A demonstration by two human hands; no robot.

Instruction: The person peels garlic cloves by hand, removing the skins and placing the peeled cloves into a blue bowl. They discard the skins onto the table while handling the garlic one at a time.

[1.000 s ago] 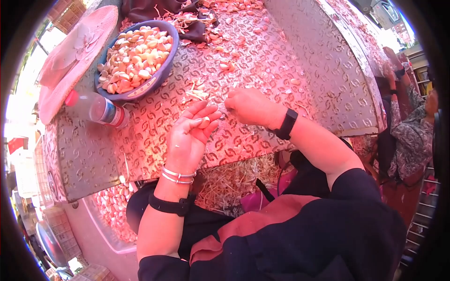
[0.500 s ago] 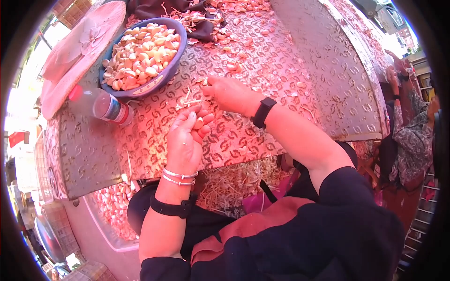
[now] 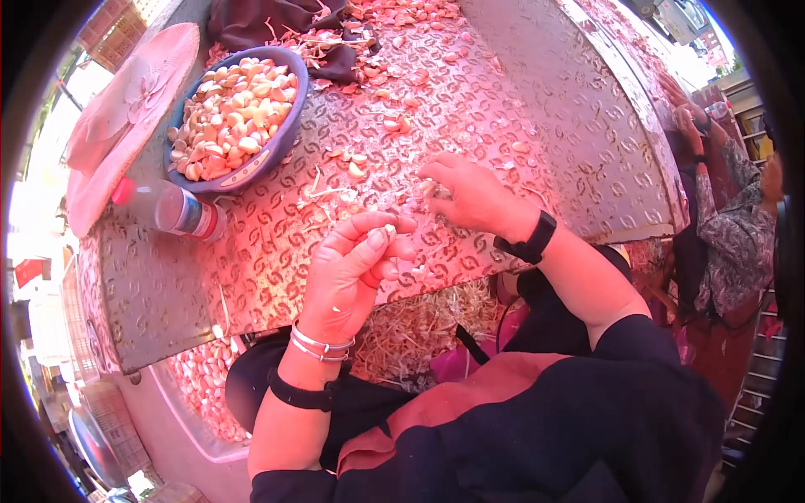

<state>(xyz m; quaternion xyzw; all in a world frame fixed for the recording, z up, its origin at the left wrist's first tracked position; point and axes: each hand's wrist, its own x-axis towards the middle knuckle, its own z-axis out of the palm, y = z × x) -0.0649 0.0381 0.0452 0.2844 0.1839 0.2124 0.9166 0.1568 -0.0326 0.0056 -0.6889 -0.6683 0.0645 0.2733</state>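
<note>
My left hand [image 3: 348,268] pinches a garlic clove [image 3: 389,232] between thumb and fingertips, palm turned up, above the near part of the metal tabletop. To its right, my right hand [image 3: 478,197] hangs over the table with its fingers curled. A small pale piece shows at those fingertips, too little to name. A few loose garlic cloves [image 3: 356,168] lie beyond both hands, with dry stalk scraps [image 3: 323,194] to their left. Farther left, a blue-purple basin [image 3: 289,126] holds a heap of garlic cloves [image 3: 239,109].
A plastic bottle [image 3: 189,211] lies beside a straw hat [image 3: 126,117] at left. Dark cloth [image 3: 277,21] and skins sit at the back. Below the table edge [image 3: 428,289] are a tub of garlic [image 3: 205,381] and straw-like scraps [image 3: 419,335]. Another person's patterned sleeve [image 3: 738,226] shows at right.
My right hand has moved right and back toward me, and cloves now show on the table where it was. My left hand has raised a clove to its fingertips. The view has shifted slightly.
</note>
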